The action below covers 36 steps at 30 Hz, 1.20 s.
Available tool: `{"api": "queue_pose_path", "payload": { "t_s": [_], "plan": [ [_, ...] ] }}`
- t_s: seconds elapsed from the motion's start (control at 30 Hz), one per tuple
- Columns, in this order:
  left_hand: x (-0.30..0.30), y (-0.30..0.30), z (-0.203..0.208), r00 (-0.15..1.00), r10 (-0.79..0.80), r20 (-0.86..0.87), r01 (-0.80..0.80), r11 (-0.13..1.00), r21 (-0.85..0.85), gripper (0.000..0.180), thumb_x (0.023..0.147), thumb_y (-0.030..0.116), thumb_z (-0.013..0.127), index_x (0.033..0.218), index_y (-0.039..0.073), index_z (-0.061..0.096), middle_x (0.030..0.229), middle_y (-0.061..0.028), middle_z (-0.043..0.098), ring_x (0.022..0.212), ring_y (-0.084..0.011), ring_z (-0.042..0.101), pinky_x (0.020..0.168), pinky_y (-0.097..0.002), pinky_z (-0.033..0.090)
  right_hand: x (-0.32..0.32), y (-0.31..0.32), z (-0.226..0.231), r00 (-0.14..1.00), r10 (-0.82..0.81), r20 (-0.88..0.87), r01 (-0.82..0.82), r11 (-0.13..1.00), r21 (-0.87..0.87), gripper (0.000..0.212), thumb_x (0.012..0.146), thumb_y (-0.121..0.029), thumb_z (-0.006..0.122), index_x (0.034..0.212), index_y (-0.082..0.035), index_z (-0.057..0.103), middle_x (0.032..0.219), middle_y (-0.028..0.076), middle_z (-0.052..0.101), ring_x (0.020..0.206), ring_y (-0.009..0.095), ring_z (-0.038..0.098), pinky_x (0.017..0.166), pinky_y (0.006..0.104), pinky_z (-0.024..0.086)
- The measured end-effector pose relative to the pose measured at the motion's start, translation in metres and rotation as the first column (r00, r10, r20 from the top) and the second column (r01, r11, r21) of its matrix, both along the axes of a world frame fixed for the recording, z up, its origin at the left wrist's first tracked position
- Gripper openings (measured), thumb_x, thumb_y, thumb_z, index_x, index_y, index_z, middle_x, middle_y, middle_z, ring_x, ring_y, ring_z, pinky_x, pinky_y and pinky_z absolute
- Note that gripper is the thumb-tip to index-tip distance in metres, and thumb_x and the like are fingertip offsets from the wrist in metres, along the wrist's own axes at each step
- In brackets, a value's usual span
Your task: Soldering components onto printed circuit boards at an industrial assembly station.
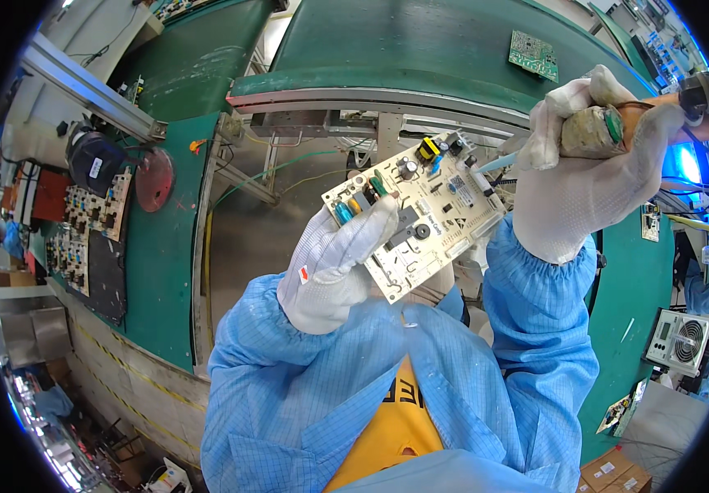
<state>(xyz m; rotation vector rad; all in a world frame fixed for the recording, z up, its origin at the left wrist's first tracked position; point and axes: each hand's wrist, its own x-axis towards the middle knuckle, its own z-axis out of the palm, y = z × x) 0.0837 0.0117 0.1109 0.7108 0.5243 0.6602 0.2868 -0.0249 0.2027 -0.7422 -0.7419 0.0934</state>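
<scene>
My white-gloved left hand [334, 259] grips a cream circuit board [432, 205] by its left side, thumb over the parts there. The board is tilted in front of my chest and carries capacitors, a yellow-and-black transformer, a black buzzer and connectors. In my gloved right hand [576, 181], raised beyond the board's right end, is a worn, tan-grey squeeze tube [589, 133]. A pale pointed nozzle [498, 163] extends from that hand toward the connectors at the board's upper right corner. I cannot tell whether its tip touches the board.
A green conveyor belt [387, 49] runs across the far side, with a green circuit board [534, 56] on it. Several populated boards [83, 238] lie on the left green bench [174, 287]. Behind my right glove, a person's bare wrist with a dark band [704, 103] shows.
</scene>
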Motion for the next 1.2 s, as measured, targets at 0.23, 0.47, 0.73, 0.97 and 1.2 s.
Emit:
{"api": "queue_pose_path", "payload": {
  "t_s": [0.23,0.47,0.73,0.97,1.2],
  "plan": [
    [0.005,0.009,0.018,0.991,0.032,0.129,0.006,0.959,-0.282,0.025,0.089,0.009,0.063,0.112,0.002,0.059,0.102,-0.0061,0.064,0.096,-0.0156,0.064,0.085,-0.0312,0.056,0.006,-0.007,-0.013,0.986,-0.035,0.163,0.045,0.998,-0.054,0.031,0.098,-0.03,0.048,0.091,0.0,0.055,0.082,0.009,0.057,0.062,0.015,0.056,0.031,0.0211,0.037],
    [0.006,0.008,0.024,0.983,0.024,0.184,0.039,0.943,-0.33,0.028,0.09,0.009,0.061,0.117,0.005,0.058,0.112,-0.0091,0.062,0.106,-0.0241,0.062,0.091,-0.0388,0.055,0.006,-0.005,-0.011,0.943,-0.199,0.268,0.225,0.972,-0.068,0.024,0.097,-0.021,0.045,0.081,-0.005,0.051,0.081,0.011,0.06,0.058,0.015,0.055,0.031,0.0205,0.037],
    [0.0,0.01,0.01,0.975,0.038,0.219,0.048,0.925,-0.376,0.03,0.092,0.01,0.057,0.122,0.004,0.055,0.118,-0.0097,0.06,0.111,-0.0228,0.06,0.094,-0.0388,0.053,0.006,-0.008,-0.008,0.984,0.14,0.109,-0.146,0.988,0.049,0.032,0.097,-0.031,0.049,0.087,-0.003,0.059,0.083,0.014,0.064,0.061,0.017,0.06,0.033,0.0237,0.039],
    [-0.004,0.051,0.0,0.945,0.283,-0.164,-0.052,0.624,0.779,0.034,0.085,0.009,0.061,0.116,-0.005,0.055,0.11,-0.0164,0.064,0.103,-0.0257,0.063,0.09,-0.0352,0.052,0.014,-0.017,-0.005,0.858,0.459,-0.229,-0.403,0.879,0.255,0.029,0.093,-0.029,0.051,0.102,-0.002,0.059,0.089,0.012,0.06,0.066,0.02,0.054,0.041,0.0259,0.037],
    [-0.024,0.228,-0.011,0.804,0.592,0.062,-0.488,0.596,0.638,0.037,0.079,0.001,0.06,0.116,0.0,0.059,0.102,-0.0146,0.067,0.091,-0.0232,0.067,0.078,-0.0307,0.056,0.055,-0.061,-0.013,0.921,0.379,-0.094,-0.371,0.924,0.09,0.029,0.091,-0.029,0.061,0.102,-0.004,0.051,0.094,0.008,0.054,0.075,0.02,0.055,0.038,0.0244,0.038]
  ]
}}
